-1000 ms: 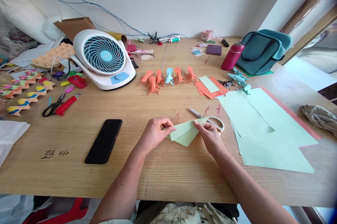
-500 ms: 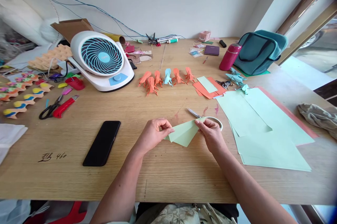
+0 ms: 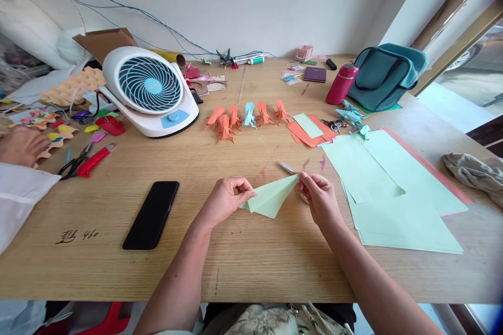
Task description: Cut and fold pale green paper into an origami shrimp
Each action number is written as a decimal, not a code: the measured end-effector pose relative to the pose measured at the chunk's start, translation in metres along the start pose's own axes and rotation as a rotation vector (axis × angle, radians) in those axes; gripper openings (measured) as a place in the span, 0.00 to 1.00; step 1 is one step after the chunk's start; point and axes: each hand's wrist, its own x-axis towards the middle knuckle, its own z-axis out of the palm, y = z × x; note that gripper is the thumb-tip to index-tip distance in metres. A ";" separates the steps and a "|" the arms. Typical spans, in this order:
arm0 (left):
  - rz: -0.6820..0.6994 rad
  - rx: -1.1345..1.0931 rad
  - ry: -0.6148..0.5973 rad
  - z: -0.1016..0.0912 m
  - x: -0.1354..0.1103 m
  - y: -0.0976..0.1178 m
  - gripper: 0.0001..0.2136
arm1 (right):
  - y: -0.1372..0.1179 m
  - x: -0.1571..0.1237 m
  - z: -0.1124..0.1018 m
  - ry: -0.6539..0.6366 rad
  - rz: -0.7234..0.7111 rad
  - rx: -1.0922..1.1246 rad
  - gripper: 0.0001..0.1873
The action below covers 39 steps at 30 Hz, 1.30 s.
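A folded piece of pale green paper (image 3: 274,197) is stretched between my two hands, just above the table. My left hand (image 3: 229,197) pinches its left end between thumb and fingers. At the upper right corner, my right hand (image 3: 319,194) pinches the paper's pointed tip. Behind the right hand lie scissors (image 3: 286,167), their handles mostly covered by it. Farther back stands a group of folded orange paper figures (image 3: 223,128) with one light blue paper figure (image 3: 249,115) among them.
Green paper sheets (image 3: 404,225) lie at right, near orange paper pieces (image 3: 310,139), a pink bottle (image 3: 342,84) and a teal bag (image 3: 387,80). At left are a black phone (image 3: 151,215), a white fan (image 3: 151,88) and a red-handled cutter (image 3: 94,161). Another person's hand (image 3: 23,145) rests at far left.
My right hand has slid out to the paper's tip, now covering more of the scissors. The paper has shifted slightly left. Another person's hand and white sleeve have come in at far left.
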 end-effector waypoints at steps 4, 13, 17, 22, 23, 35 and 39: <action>-0.044 0.028 -0.013 -0.003 0.000 -0.001 0.09 | -0.007 0.004 -0.006 0.039 -0.022 -0.003 0.17; -0.040 0.014 -0.041 0.001 0.000 -0.002 0.09 | -0.002 -0.001 0.004 -0.153 0.056 -0.137 0.18; -0.052 0.013 -0.035 0.002 0.000 -0.002 0.10 | -0.002 0.000 0.000 -0.151 0.030 -0.163 0.20; -0.057 0.004 -0.035 0.001 0.000 -0.001 0.10 | -0.006 0.001 -0.003 -0.115 0.010 -0.183 0.22; -0.061 0.003 -0.035 0.000 0.001 -0.001 0.10 | -0.006 0.002 -0.003 -0.104 0.011 -0.183 0.21; -0.130 0.037 -0.226 -0.006 -0.001 -0.014 0.09 | -0.021 -0.036 -0.036 -0.109 -0.118 -0.604 0.12; -0.115 0.145 -0.294 0.006 -0.003 -0.012 0.08 | -0.018 -0.063 -0.029 -0.096 -0.657 -0.830 0.09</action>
